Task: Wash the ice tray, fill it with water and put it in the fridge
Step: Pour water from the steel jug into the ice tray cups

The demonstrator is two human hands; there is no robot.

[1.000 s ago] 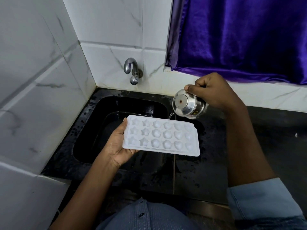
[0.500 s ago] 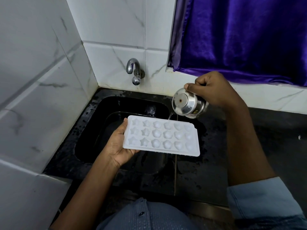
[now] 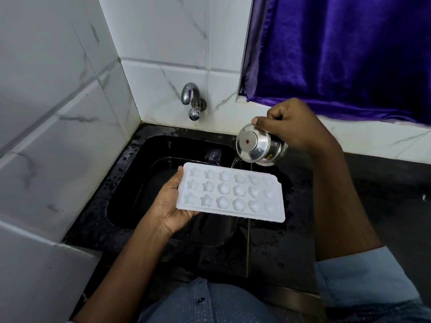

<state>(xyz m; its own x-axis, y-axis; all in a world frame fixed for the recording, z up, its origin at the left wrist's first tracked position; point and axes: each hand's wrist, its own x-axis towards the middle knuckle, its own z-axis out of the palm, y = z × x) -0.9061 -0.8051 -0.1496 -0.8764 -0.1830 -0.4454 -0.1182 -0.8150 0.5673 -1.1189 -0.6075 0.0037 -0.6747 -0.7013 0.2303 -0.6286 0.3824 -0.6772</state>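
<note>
1 ice tray (image 3: 233, 212), 18 moulds (image 3: 224, 189), 1 cup (image 3: 258, 148)

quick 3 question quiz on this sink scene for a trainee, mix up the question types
1. True or false: the left hand holds the ice tray over the sink.
2. Water reaches the tray from: A the wall tap; B the steel pot tilted in the right hand; C a plastic bottle.
3. Fill in: the tray has ___ rows of moulds.

Key: 1 true; 2 B; 3 three.
</note>
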